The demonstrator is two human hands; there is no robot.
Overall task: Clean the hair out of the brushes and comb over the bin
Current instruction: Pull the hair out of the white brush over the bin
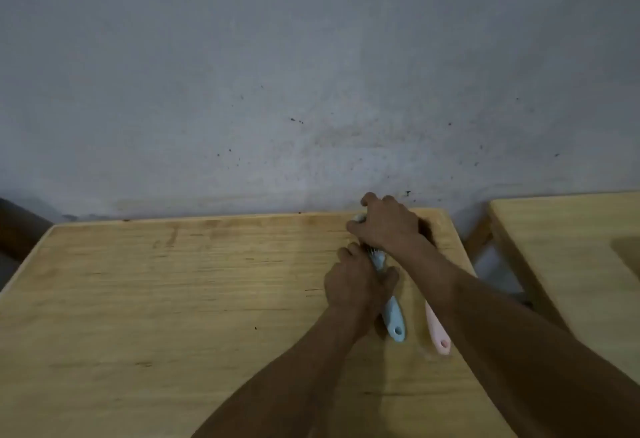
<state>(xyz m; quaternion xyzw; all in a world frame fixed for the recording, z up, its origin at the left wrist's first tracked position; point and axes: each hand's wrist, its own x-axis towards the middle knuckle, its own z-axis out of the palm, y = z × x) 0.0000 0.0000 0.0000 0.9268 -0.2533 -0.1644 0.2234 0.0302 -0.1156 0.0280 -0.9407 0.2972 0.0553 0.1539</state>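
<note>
From the head view, a pale wooden table (173, 281) with streaky grain and rounded corners stands against a rough grey plaster wall (311, 73) flecked with dark spots. Both bare forearms reach toward the far right corner of the tabletop.

The left hand (353, 285) is curled round the neck of a light blue plastic hairbrush (393, 316), thumb on one side and fingers on the other. Its smooth, rounded handle, with a hanging hole at the end, points back toward the table's near edge. The bristled head lies further away, mostly hidden under the hands; only a small patch of dark bristles shows between them.

The right hand (388, 222) sits over the far end of that brush head, close to the table's back edge, fingers bent down onto it. Whether they pinch hair or the brush itself cannot be told.

Just to the right of the blue handle, a pale pink plastic brush handle (438, 333), also with a hole at its tip, lies on the wood, its upper part hidden under the right forearm.

A second wooden table (571, 264) stands apart, beyond the right edge.
</note>
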